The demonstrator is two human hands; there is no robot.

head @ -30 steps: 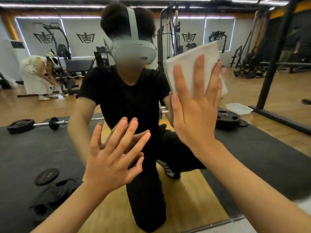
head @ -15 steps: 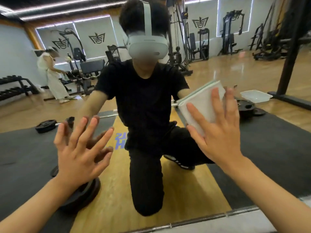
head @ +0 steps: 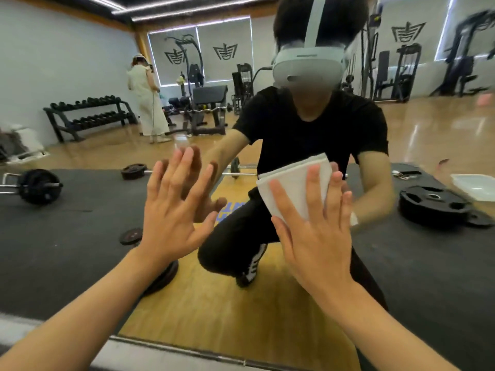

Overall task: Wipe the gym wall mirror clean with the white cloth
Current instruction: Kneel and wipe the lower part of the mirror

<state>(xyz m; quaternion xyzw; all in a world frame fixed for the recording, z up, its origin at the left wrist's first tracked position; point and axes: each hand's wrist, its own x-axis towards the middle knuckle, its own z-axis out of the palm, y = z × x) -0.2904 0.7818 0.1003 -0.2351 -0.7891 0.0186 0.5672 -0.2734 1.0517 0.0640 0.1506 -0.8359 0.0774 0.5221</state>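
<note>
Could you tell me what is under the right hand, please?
The folded white cloth lies under the right hand, its fingers straight, against the mirror. The mirror patch behind the cloth is hidden.

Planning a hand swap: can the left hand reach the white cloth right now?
Probably yes: the left hand is open and free, close beside the white cloth the right hand presses; nothing lies between.

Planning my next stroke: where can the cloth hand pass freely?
The mirror is bare right of the right hand and white cloth, and above both hands. Leftward is crowded: the left hand is spread against it, leaving a narrow gap.
</note>
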